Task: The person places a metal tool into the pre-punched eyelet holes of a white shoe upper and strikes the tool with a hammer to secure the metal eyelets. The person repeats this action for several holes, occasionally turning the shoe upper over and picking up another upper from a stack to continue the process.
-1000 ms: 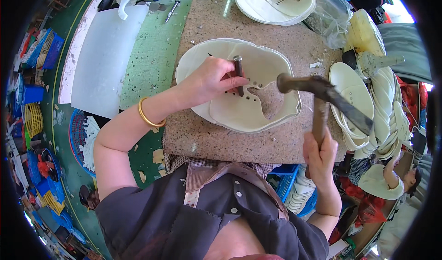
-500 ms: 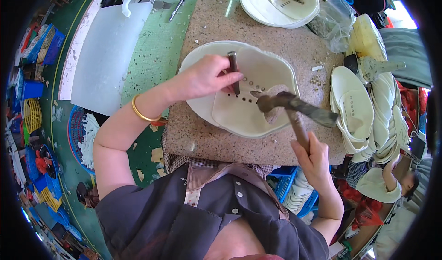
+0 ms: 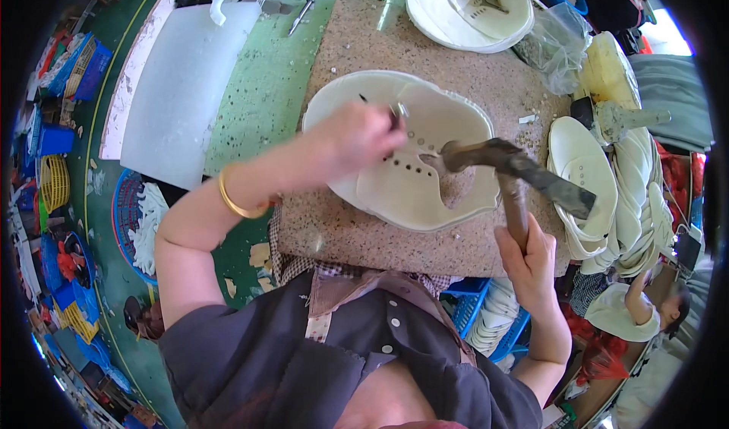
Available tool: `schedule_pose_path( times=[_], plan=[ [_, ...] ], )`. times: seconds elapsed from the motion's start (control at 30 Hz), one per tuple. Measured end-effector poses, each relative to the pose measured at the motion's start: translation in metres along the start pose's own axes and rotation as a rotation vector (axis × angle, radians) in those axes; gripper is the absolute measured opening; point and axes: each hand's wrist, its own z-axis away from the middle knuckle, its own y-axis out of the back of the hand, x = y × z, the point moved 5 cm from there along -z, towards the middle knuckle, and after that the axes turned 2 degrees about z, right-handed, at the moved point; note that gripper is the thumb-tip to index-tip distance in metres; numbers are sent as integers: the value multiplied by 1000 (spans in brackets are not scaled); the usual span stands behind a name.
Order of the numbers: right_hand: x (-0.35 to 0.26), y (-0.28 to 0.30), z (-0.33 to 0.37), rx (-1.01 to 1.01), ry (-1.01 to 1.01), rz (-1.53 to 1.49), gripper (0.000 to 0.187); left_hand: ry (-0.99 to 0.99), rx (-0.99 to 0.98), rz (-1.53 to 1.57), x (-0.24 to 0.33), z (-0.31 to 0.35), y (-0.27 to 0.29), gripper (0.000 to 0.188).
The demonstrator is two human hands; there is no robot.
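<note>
A white moulded shell [image 3: 395,197] with rows of small holes lies on the speckled stone slab [image 3: 364,239] before me. Above its left part is my left hand [image 3: 355,140], closed and smeared by motion. A short metal punch [image 3: 397,115] sticks out of its fingers, its lower end mostly hidden by the hand. My right hand [image 3: 530,258] is wrapped round the wooden handle of a hammer [image 3: 524,169]. The hammer's head hangs over the shell's right edge, apart from the punch.
More white shells [image 3: 467,38] sit at the slab's far edge, one bearing a dark metal piece. Further shells [image 3: 581,186] stand at the right beside rolled white cloth. A clear plastic bag [image 3: 558,45] lies at the back right. Another person [image 3: 626,307] sits at the far right.
My left hand has moved the punch up off the row of holes, tilting it. The hammer has shifted slightly right with my right hand. The whole view has shifted a little.
</note>
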Motion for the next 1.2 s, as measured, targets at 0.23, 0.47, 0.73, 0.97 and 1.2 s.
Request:
schedule_pose_path(
  times=[0.23,0.47,0.73,0.97,1.2],
  plan=[
    [-28,25,5,400,259,-649,16,31,-24,198,-12,9,3,19],
    [-36,-12,-5,120,219,-170,15,-193,64,-150,16,14,-10,12],
    [62,32,60,572,-82,24,9,-106,-41,243,32,19,-16,28],
    [130,6,95,640,-84,695,22,-287,-1,-445,33,22,-68,58],
    [70,22,63,698,187,814,35,38,88,525,61,7,1,26]
  ],
)
